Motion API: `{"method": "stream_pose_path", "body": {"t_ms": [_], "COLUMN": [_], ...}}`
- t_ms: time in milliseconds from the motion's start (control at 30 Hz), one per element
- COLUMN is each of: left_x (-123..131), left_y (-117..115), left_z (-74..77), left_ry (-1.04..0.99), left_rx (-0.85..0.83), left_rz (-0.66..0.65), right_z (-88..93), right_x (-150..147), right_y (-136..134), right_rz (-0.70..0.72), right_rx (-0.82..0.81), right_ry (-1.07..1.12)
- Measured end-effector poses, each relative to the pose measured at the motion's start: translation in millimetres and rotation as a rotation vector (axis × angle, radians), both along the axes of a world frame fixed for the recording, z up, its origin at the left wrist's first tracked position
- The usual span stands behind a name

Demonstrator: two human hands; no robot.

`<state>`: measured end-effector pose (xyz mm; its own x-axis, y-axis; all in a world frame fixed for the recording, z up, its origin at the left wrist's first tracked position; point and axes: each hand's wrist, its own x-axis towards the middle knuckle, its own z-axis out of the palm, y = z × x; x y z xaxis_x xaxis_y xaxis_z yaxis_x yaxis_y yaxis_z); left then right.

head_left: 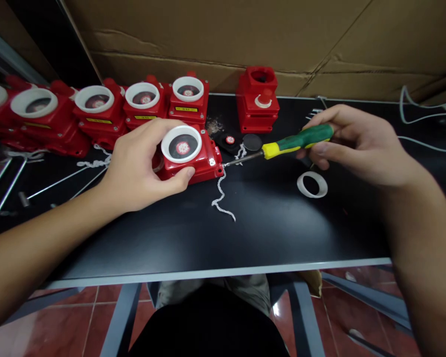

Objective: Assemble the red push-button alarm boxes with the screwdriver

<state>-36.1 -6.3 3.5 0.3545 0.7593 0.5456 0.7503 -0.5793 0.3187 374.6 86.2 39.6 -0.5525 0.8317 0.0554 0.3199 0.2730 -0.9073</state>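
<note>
My left hand [144,166] is wrapped round a red box with a round white-rimmed window [204,161], holding it on the black table. A red and white emblem shows inside the white ring. In my right hand [356,144] is a screwdriver [300,139] with a green and yellow handle. Its shaft points left, and the tip meets the box's lower right corner, by a small screw. From that corner a white cord [219,198] trails onto the table. Under my right hand lies a loose white ring [312,184].
Several similar red boxes [96,116] line the back left. Another red box [258,101], with no white ring, stands at the back. A black disc [251,142] and a small black part with an emblem [229,141] lie behind the screwdriver. Metal rods [59,183] are at left, white cables [423,116] at right.
</note>
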Motion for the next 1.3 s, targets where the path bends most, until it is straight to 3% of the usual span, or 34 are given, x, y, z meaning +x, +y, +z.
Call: {"method": "stream_pose_path", "body": {"t_ms": [333,533,733,900,1300], "left_x": [-1,2,1,2,0], "left_y": [0,0,-2,-2,-1], "left_z": [-0.3,1.5,3.7,5.1,4.6], "left_ry": [-0.007,-0.021,-0.02,-0.014,-0.005], "left_rx": [0.003,-0.032,-0.049,-0.058,-0.06], "left_rz": [-0.02,-0.02,0.024,0.038,0.05], "right_z": [0.4,-0.2,-1.5,3.1,-6.3], "right_x": [-3,-4,-3,-3,-1], "right_y": [-1,-3,-3,-3,-1], "right_rz": [-0.013,-0.016,-0.072,0.032,-0.075], "right_rx": [-0.078,0.075,-0.041,-0.087,0.068], "right_ry": [-0.051,-0.178,-0.122,-0.066,0.067]}}
